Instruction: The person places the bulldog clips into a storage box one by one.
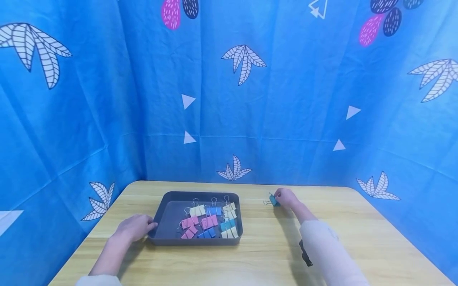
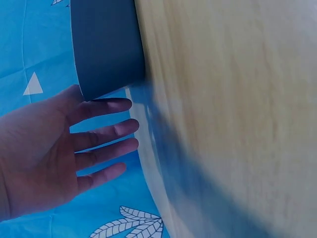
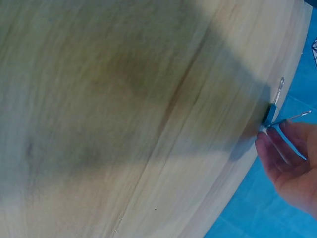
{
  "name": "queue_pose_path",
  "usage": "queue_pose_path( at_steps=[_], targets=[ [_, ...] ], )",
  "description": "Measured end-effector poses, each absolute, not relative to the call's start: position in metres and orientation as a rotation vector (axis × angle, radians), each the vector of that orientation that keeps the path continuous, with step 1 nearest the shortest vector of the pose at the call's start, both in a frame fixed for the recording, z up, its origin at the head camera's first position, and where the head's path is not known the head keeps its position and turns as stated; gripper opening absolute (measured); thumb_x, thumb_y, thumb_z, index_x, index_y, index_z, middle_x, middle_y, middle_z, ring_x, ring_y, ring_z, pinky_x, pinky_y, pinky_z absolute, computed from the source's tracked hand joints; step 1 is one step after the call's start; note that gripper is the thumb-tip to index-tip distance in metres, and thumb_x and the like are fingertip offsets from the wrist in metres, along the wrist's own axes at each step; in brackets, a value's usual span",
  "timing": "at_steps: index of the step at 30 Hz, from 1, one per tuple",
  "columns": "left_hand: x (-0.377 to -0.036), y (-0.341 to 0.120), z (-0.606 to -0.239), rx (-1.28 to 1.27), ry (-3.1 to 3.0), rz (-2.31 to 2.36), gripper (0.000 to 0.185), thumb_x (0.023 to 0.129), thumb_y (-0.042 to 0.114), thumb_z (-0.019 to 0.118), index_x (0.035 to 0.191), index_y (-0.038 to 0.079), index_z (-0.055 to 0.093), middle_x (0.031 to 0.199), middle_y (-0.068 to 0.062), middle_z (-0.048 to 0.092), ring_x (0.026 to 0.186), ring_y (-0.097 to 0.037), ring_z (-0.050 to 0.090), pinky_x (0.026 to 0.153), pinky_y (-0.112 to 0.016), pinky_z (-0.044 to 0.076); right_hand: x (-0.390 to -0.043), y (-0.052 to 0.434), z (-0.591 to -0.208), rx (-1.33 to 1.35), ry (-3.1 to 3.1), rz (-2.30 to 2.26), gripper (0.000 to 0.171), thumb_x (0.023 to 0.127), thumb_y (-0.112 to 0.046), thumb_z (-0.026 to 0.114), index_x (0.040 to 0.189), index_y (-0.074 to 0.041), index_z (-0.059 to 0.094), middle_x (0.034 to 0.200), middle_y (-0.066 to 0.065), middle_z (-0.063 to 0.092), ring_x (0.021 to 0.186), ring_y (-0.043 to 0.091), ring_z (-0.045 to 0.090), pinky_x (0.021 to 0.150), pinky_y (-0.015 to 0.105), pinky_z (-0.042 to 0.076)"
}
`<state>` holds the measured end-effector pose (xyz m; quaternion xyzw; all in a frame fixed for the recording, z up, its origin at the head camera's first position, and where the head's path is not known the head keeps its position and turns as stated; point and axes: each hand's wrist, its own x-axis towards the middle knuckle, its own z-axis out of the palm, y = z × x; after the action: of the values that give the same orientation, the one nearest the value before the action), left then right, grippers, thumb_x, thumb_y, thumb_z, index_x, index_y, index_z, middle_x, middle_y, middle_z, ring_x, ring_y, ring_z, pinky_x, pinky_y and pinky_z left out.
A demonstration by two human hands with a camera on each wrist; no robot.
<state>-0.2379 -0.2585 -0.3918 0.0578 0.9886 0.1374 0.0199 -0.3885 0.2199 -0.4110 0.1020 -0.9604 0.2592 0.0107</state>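
A dark grey tray sits on the wooden table and holds several binder clips in pink, blue, cream and teal. My left hand rests at the tray's left front corner, fingers straight, thumb against the tray wall. In the left wrist view the left hand's fingers are spread beside that corner. My right hand is stretched out to the right of the tray and pinches a teal binder clip on the table. The right wrist view shows the clip with its wire handles at my fingertips.
The light wooden table has rounded corners and is enclosed by a blue patterned cloth at the back and both sides. A small black object hangs under my right sleeve.
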Motion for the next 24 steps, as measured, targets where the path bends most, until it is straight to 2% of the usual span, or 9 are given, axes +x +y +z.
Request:
queue_pose_path(
  at_steps=[3, 6, 10, 13, 18, 24],
  targets=[
    [-0.238, -0.259, -0.392, 0.19, 3.074, 0.432, 0.03, 0.092, 0.019, 0.053, 0.107, -0.005, 0.063, 0.105, -0.025, 0.061, 0.101, -0.044, 0.053, 0.084, -0.057, 0.041, -0.387, 0.22, -0.411, 0.305, -3.01, 0.775, 0.015, 0.086, -0.004, 0.057, 0.097, 0.006, 0.061, 0.087, 0.015, 0.062, 0.083, 0.029, 0.059, 0.075, 0.04, 0.05],
    [-0.238, -0.259, -0.393, 0.206, 3.082, 0.432, 0.032, 0.094, 0.019, 0.05, 0.108, -0.007, 0.062, 0.108, -0.027, 0.059, 0.104, -0.046, 0.051, 0.086, -0.058, 0.04, -0.386, 0.221, -0.411, 0.328, -2.997, 0.769, 0.018, 0.086, -0.005, 0.058, 0.1, 0.006, 0.06, 0.093, 0.019, 0.062, 0.087, 0.033, 0.058, 0.078, 0.044, 0.048],
    [-0.24, -0.259, -0.393, 0.225, 3.084, 0.445, 0.033, 0.094, 0.02, 0.049, 0.108, -0.008, 0.062, 0.107, -0.028, 0.059, 0.104, -0.047, 0.051, 0.086, -0.058, 0.04, -0.385, 0.224, -0.414, 0.439, -2.952, 0.813, 0.021, 0.086, 0.0, 0.055, 0.105, 0.007, 0.06, 0.105, 0.025, 0.059, 0.098, 0.04, 0.055, 0.085, 0.049, 0.045],
    [-0.243, -0.259, -0.394, 0.228, 3.076, 0.472, 0.035, 0.095, 0.021, 0.049, 0.11, -0.008, 0.061, 0.106, -0.028, 0.059, 0.103, -0.047, 0.051, 0.085, -0.058, 0.04, -0.385, 0.225, -0.417, 0.548, -2.922, 0.836, 0.019, 0.086, 0.003, 0.053, 0.102, 0.006, 0.062, 0.104, 0.023, 0.061, 0.098, 0.039, 0.056, 0.086, 0.048, 0.045],
    [-0.248, -0.26, -0.397, 0.217, 3.05, 0.539, 0.043, 0.094, 0.022, 0.05, 0.118, -0.014, 0.051, 0.112, -0.032, 0.054, 0.107, -0.049, 0.047, 0.088, -0.058, 0.038, -0.384, 0.226, -0.42, 0.622, -2.891, 0.875, 0.014, 0.086, 0.001, 0.055, 0.097, 0.006, 0.063, 0.097, 0.019, 0.063, 0.092, 0.035, 0.059, 0.084, 0.046, 0.046],
    [-0.253, -0.258, -0.398, 0.183, 3.014, 0.59, 0.048, 0.094, 0.016, 0.049, 0.126, -0.019, 0.039, 0.124, -0.036, 0.043, 0.114, -0.05, 0.039, 0.092, -0.058, 0.034, -0.383, 0.228, -0.421, 0.692, -2.873, 0.947, 0.026, 0.083, 0.007, 0.05, 0.104, 0.004, 0.064, 0.107, 0.02, 0.061, 0.097, 0.037, 0.058, 0.086, 0.047, 0.046]
  ],
)
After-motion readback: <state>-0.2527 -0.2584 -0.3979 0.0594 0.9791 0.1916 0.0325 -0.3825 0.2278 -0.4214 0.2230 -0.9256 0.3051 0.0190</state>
